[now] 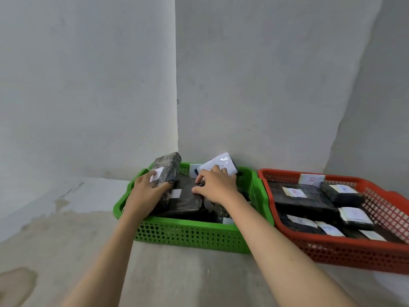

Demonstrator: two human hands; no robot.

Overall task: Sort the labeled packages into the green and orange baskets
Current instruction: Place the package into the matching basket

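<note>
The left hand (147, 189) curls round the lower end of a dark plastic-wrapped block package with a white label (166, 171), holding it tilted on end against the far-left corner of the green perforated plastic basket (190, 233). The right hand (215, 186) rests with bent fingers on a flat dark wrapped package (184, 201) lying in the middle of that basket; whether it pinches the wrap or only presses on it I cannot tell. Behind its fingers a white-faced package (218, 163) leans on the far rim. Just to the right, touching the green basket, the orange perforated plastic basket (354, 253) holds several labelled dark packages.

The risk is the tilted block slipping over the rim, since it is gripped low and stands high. The glossy wrap looks slippery, and the labels are too blurred to read, so a package in the wrong basket could go unnoticed.
</note>
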